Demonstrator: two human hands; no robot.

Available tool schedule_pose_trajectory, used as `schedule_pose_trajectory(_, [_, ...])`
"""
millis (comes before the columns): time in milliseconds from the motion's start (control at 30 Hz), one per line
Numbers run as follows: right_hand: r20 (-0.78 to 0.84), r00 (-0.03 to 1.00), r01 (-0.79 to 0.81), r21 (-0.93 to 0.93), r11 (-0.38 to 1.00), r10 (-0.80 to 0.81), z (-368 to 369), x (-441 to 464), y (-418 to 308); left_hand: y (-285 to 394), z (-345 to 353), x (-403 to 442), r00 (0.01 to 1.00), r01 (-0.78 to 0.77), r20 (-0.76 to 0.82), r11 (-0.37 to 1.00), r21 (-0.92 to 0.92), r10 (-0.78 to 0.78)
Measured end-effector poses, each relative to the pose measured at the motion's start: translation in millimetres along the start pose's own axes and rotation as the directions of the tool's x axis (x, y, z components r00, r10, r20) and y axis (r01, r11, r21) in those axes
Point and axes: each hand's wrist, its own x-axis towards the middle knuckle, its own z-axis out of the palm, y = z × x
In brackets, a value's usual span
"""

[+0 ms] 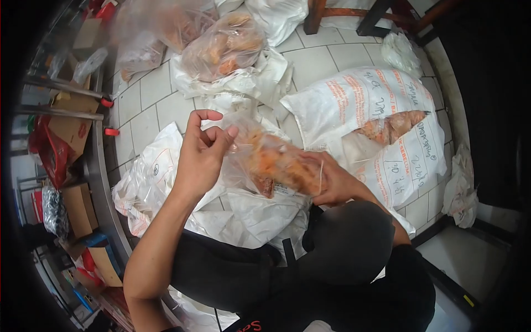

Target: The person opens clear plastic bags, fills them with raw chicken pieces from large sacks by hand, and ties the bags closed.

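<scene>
A clear plastic bag with orange-brown pieces inside (282, 163) hangs between my hands above white sacks. My right hand (332, 177) is wrapped round the bag's filled right end. At the bag's loose upper left part is my left hand (207, 135), its index finger curled and its thumb near the other fingers; whether it pinches the thin plastic is unclear. Below lies a crumpled white sack (249, 216). To the right rests a large white sack with orange print and handwriting (398, 160), torn open over similar orange-brown contents (390, 128).
Another filled clear bag (224, 47) lies on white sacking at the top, beside more blurred bags. A metal-edged shelf with cardboard boxes (80, 210) stands on the left. Wooden legs (314, 16) are at the top right. Light tiles (157, 94) cover the floor.
</scene>
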Motion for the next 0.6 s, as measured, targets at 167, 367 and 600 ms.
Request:
schedule_pose_trajectory(167, [0.183, 0.982, 0.027, 0.143, 0.989, -0.054, 6, 24, 13, -16, -7, 11, 0.988, -0.127, -0.112, 0.974, -0.188, 0.107])
schedule_pose_trajectory(367, [0.21, 0.975, 0.027, 0.216, 0.976, -0.074, 12, 23, 22, -7, -3, -11, 0.986, -0.08, 0.128, 0.976, -0.202, 0.108])
schedule_pose_trajectory(600, [-0.102, 0.994, 0.024, -0.015, 1.0, -0.026, 40, 123, -27, 0, 42, -17, 0.873, -0.043, 0.476, 0.989, -0.138, 0.104])
